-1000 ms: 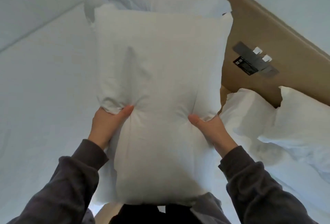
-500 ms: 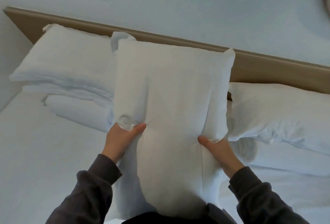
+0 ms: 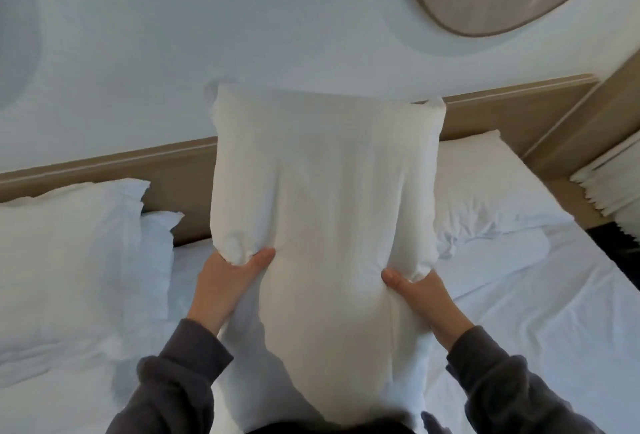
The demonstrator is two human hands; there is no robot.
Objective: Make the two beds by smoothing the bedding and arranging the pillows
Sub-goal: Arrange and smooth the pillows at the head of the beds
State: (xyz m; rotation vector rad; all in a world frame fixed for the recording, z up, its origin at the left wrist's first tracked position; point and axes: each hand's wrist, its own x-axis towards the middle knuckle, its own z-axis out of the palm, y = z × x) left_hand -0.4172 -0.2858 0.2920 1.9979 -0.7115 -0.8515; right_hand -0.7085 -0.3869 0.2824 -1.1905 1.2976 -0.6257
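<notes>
Centrally, a plump white pillow [image 3: 322, 208], rectangular and covered in smooth woven cloth, was held upright above the sheet [image 3: 536, 312]. Its long axis ran vertically and its top edge rose past the headboard [image 3: 183, 170] against the pale wall [image 3: 242, 18]. The left hand [image 3: 225, 284] and right hand [image 3: 422, 298], each emerging from a dark grey sleeve, gripped the pillow's two sides. Their thumbs pressed into the near face, their fingers were hidden behind, and the cloth bunched into puckers at each grip. Both forearms reached forward and upward. The headboard was flat, tan and wood-toned. Creased white stacked pillows [image 3: 69, 260] lay at left and a flatter right pillow [image 3: 485, 184] at right, both on the wrinkled sheet.
</notes>
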